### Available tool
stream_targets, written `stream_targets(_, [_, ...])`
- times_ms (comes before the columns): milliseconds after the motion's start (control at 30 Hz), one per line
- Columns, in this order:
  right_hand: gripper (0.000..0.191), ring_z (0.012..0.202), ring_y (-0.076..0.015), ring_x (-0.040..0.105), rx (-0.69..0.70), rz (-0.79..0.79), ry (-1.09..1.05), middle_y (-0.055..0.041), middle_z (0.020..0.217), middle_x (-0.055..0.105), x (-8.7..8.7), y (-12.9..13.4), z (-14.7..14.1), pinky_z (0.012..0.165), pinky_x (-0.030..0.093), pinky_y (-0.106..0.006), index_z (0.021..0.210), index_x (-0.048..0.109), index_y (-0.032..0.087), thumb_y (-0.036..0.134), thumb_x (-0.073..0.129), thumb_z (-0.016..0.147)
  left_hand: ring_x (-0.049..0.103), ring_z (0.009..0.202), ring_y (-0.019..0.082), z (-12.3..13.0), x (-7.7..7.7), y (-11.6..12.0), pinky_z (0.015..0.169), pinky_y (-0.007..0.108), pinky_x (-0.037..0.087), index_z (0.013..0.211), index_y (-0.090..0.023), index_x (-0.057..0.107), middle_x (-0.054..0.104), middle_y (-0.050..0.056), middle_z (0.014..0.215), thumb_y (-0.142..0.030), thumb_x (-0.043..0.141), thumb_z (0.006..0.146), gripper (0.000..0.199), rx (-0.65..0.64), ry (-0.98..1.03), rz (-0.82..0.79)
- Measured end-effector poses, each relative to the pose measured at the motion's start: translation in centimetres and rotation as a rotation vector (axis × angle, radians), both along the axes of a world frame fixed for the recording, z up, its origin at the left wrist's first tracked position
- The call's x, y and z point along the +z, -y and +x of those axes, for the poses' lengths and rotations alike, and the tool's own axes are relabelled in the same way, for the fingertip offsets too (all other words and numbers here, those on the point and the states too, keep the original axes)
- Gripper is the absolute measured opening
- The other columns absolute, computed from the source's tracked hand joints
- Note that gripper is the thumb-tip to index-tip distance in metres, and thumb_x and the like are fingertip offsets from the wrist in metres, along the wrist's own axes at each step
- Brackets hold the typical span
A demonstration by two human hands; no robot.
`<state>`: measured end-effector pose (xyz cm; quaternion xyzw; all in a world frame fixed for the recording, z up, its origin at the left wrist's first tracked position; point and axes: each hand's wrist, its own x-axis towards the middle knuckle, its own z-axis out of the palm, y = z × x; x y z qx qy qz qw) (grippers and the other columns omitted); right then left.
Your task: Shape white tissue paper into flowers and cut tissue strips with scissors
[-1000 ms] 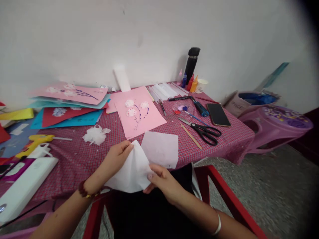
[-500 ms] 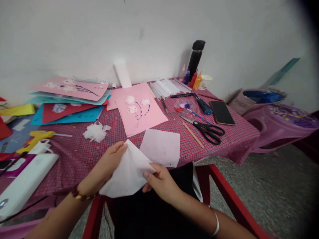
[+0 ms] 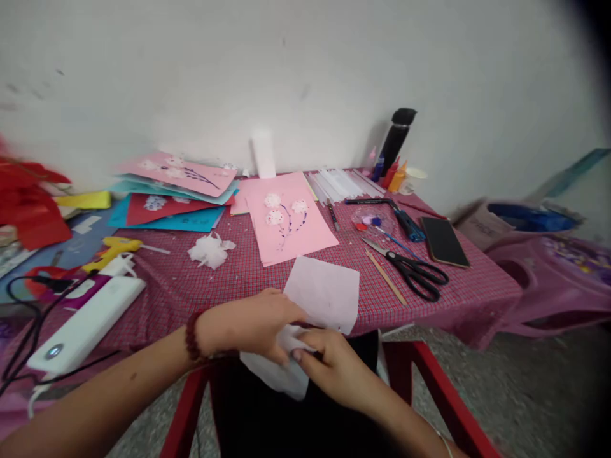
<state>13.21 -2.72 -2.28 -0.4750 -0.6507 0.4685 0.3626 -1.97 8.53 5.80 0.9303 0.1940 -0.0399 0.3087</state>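
Note:
Both hands are together on a thin white sheet of paper (image 3: pixel 279 374) above my lap, at the table's front edge. My left hand (image 3: pixel 260 321) reaches across the top of the sheet, its fingers closed on the paper near the right hand. My right hand (image 3: pixel 338 369) pinches a gathered, crumpled part between thumb and fingers. The hands hide much of the sheet; its lower part hangs loose. Just beyond lies another flat white sheet (image 3: pixel 327 289) on the checked tablecloth (image 3: pixel 243 283). Left of it sits a clump of white paper scraps (image 3: pixel 210 249).
Black-handled scissors (image 3: pixel 415 273), a wooden stick (image 3: pixel 386 277) and a phone (image 3: pixel 443 240) lie on the right. Pink painted paper (image 3: pixel 286 238) is at centre. Leftward are a yellow glue gun (image 3: pixel 114 251), a white power bank (image 3: pixel 90 321) and cables. Red chair arms (image 3: pixel 442 394) flank me.
My left hand has moved right to meet the right hand. The paper, earlier spread between both hands, is now gathered and partly folded under them. The view has turned slightly left.

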Motion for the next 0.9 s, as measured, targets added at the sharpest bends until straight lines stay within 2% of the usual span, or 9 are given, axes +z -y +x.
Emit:
stream_targets(100, [0.027,0.057,-0.0108,0.04,0.022,-0.026,0.009,0.0024,0.062,0.046,0.3,-0.1,0.7,0.056,0.03,-0.023,0.065,0.052,0.017,0.023,0.048,0.091,0.055,0.051,0.017,0.4,0.6,0.8,0.049,0.028,0.032,0.073,-0.021,0.069,0.064,-0.001,0.059,-0.019,0.076,0.065,0.011,0.008,-0.081,0.024])
stream_targets(233, [0.024,0.063,-0.012,0.043,0.015,-0.036,-0.006,0.0013,0.066,0.049,0.3,-0.3,1.1,0.06,0.033,-0.023,0.071,0.057,0.016,0.023,0.047,0.091,0.053,0.05,0.017,-0.3,0.6,2.3,0.047,0.028,0.025,0.07,-0.019,0.066,0.063,0.002,0.06,-0.021,0.067,0.077,0.007,0.073,-0.131,0.065])
stream_targets(333, [0.021,0.063,-0.0115,0.042,0.067,-0.057,-0.091,0.0017,0.067,0.048,0.6,-0.3,1.6,0.059,0.033,-0.022,0.074,0.06,0.016,0.028,0.052,0.089,0.05,0.05,0.014,-0.5,1.1,2.9,0.047,0.026,0.025,0.071,-0.019,0.064,0.062,0.001,0.061,-0.023,0.062,0.081,0.011,0.104,-0.151,0.035])
stream_targets(433, [0.023,0.064,-0.0117,0.042,0.185,-0.133,-0.233,0.0008,0.071,0.051,1.1,-0.2,2.2,0.059,0.035,-0.022,0.081,0.065,0.016,0.039,0.061,0.084,0.047,0.051,0.011,-0.4,1.3,2.7,0.047,0.023,0.026,0.071,-0.019,0.062,0.059,-0.003,0.061,-0.021,0.061,0.077,0.007,0.145,-0.093,-0.118])
stream_targets(533, [0.027,0.069,-0.0138,0.046,0.258,-0.199,-0.328,-0.0009,0.076,0.054,1.4,-0.2,2.7,0.065,0.039,-0.024,0.082,0.066,0.016,0.043,0.063,0.082,0.047,0.054,0.011,-0.3,0.8,2.0,0.047,0.021,0.028,0.07,-0.019,0.061,0.056,-0.004,0.062,-0.025,0.059,0.077,0.01,0.171,-0.065,-0.296])
stream_targets(633, [0.025,0.066,-0.0122,0.043,0.267,-0.228,-0.335,0.0013,0.071,0.05,1.1,-0.2,2.8,0.063,0.038,-0.023,0.079,0.065,0.016,0.04,0.062,0.082,0.043,0.054,0.01,-0.3,-0.1,1.4,0.047,0.02,0.029,0.067,-0.018,0.058,0.05,-0.005,0.06,-0.026,0.055,0.078,0.014,0.163,-0.072,-0.413])
stream_targets(733, [0.024,0.065,-0.0108,0.042,0.289,-0.204,-0.327,0.0018,0.071,0.048,0.8,-0.3,3.0,0.064,0.037,-0.023,0.079,0.065,0.014,0.037,0.06,0.084,0.043,0.057,0.01,-0.2,-0.6,0.9,0.05,0.02,0.03,0.066,-0.017,0.057,0.048,-0.005,0.063,-0.026,0.055,0.078,0.015,0.141,-0.052,-0.417])
stream_targets(900, [0.025,0.069,-0.0119,0.046,0.297,-0.149,-0.294,-0.0001,0.075,0.052,0.9,-0.4,3.2,0.066,0.039,-0.024,0.082,0.065,0.013,0.036,0.056,0.087,0.044,0.06,0.01,-0.1,-0.6,0.6,0.054,0.021,0.032,0.066,-0.017,0.057,0.05,-0.004,0.066,-0.026,0.056,0.08,0.017,0.1,-0.025,-0.401])
